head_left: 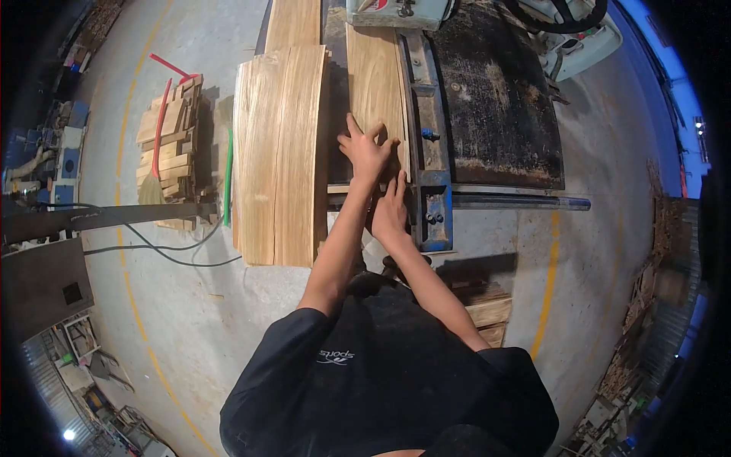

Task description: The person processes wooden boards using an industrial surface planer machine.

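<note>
A long wooden board (373,72) lies on the dark machine table, along the inner side of a blue-edged metal fence (432,164). My left hand (367,154) is over the near end of this board, fingers spread and bent. Just behind it, my right hand (391,213) has its fingers stretched forward at the board's near end. Neither hand is visibly wrapped round anything, and the spot beneath them is partly hidden. Left of my hands, a stack of wide planks (278,152) reaches toward me.
A pale machine housing (400,14) crosses the board's far end, with a black handwheel (560,11) at upper right. On the left floor stands a pile of wood offcuts (171,152) with a red-handled broom (161,129). A cable (167,247) runs across the floor. More boards (487,312) lie beside me at right.
</note>
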`<state>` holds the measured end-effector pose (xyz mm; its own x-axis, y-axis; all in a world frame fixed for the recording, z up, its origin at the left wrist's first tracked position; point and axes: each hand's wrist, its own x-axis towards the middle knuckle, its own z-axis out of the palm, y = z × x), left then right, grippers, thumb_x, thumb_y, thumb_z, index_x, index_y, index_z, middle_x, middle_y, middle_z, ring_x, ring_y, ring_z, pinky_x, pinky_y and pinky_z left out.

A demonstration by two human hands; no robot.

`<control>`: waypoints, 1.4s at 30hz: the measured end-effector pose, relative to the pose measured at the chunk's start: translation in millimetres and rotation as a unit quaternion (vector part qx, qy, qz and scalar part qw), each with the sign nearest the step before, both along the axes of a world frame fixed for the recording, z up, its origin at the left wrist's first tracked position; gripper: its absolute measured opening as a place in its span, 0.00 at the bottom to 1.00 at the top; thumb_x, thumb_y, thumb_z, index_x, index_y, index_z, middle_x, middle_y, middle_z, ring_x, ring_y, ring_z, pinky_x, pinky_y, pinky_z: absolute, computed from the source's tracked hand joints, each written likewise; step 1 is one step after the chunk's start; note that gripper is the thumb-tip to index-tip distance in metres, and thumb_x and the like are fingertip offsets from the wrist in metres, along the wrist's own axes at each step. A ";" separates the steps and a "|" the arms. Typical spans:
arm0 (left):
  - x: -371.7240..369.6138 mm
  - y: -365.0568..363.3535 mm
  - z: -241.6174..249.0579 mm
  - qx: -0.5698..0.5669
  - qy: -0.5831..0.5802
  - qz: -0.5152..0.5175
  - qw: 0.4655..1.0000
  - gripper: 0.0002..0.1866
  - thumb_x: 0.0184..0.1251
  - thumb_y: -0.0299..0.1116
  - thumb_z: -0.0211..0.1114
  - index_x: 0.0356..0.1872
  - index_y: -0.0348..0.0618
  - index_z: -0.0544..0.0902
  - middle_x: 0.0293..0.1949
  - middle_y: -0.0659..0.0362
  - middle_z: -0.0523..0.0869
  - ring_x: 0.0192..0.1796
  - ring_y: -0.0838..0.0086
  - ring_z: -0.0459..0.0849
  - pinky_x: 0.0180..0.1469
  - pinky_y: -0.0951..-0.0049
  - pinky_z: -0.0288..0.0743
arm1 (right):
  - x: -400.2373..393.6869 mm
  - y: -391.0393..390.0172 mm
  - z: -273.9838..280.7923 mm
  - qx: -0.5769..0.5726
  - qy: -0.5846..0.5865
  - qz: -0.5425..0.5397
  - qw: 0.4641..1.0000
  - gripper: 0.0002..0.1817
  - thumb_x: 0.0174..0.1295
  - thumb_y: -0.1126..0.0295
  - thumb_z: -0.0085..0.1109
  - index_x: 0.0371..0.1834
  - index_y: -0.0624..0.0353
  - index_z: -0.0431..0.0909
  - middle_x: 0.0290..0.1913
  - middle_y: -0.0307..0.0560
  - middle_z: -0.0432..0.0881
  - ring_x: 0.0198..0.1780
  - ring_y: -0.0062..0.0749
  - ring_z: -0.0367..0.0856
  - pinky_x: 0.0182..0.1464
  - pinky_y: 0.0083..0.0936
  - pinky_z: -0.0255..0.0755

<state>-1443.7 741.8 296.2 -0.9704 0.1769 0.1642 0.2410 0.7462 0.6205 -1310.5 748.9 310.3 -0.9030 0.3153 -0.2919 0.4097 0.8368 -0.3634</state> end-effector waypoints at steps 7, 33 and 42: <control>-47.5 20.3 -2.5 -0.014 0.029 -0.006 0.999 0.22 0.43 0.48 0.78 0.44 0.61 0.89 0.72 0.40 0.57 0.57 0.35 0.66 0.60 0.43 0.64 | -44.2 19.6 -16.4 0.029 0.064 -0.032 0.997 0.26 0.61 0.73 0.57 0.60 0.78 0.70 0.77 0.63 0.44 0.79 0.56 0.42 0.64 0.40 0.72; 112.9 -52.9 20.0 0.067 -0.073 0.051 0.994 0.45 0.43 0.47 0.81 0.61 0.37 0.69 0.57 0.36 0.71 0.59 0.42 0.69 0.61 0.50 0.65 | 92.5 4.3 51.8 -0.031 -0.043 0.119 0.992 0.37 0.53 0.55 0.67 0.63 0.67 0.71 0.72 0.70 0.54 0.74 0.62 0.51 0.71 0.55 0.52; 212.2 -77.6 100.0 0.170 -0.160 -0.033 0.972 0.19 0.67 0.43 0.66 0.44 0.32 0.83 0.32 0.48 0.87 0.33 0.73 0.86 0.37 0.70 0.78 | 181.0 -0.3 29.2 -0.301 0.212 0.000 0.930 0.42 0.53 0.70 0.69 0.71 0.64 0.58 0.66 0.63 0.60 0.65 0.55 0.59 0.66 0.43 0.57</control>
